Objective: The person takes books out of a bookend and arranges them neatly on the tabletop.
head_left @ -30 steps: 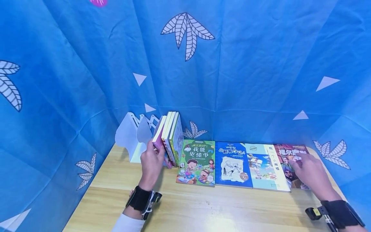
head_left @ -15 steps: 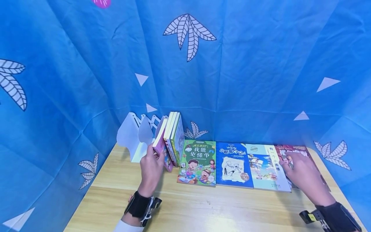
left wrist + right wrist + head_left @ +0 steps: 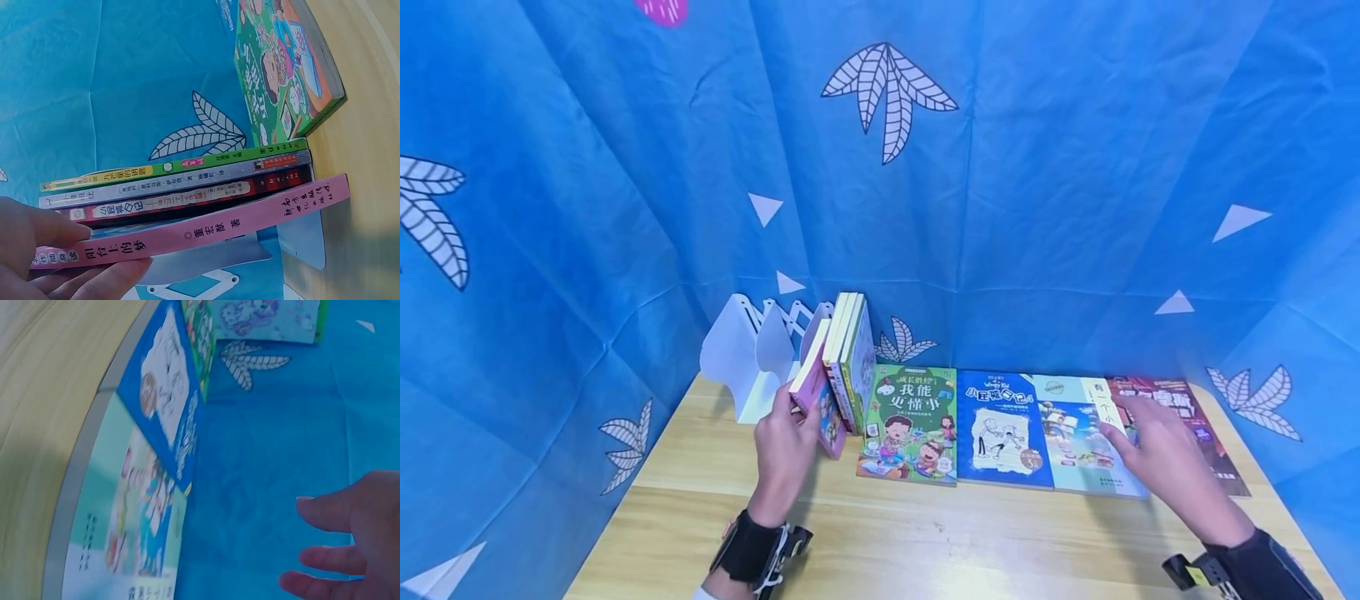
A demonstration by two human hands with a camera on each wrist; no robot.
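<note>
My left hand (image 3: 785, 454) pinches a pink-spined book (image 3: 206, 231) between thumb and fingers, near one end of its spine. The book leans in front of several upright books (image 3: 847, 367), whose green, pale and dark red spines show in the left wrist view. My right hand (image 3: 1172, 467), fingers apart and holding nothing, is over the border of a pale green book (image 3: 1075, 454) with a sky picture and a maroon book (image 3: 1213, 442). In the right wrist view its fingers (image 3: 328, 512) are loosely bent.
A white folding book rack (image 3: 730, 350) stands left of the upright books. A green picture book (image 3: 910, 425) and a blue book (image 3: 1003, 429) lie flat on the wooden table (image 3: 940, 542). Blue cloth (image 3: 1037, 208) hangs behind and along the sides.
My left hand has drawn the pink-spined book toward me, away from the upright books. My right hand has moved left from over the maroon book to the pale green book's edge.
</note>
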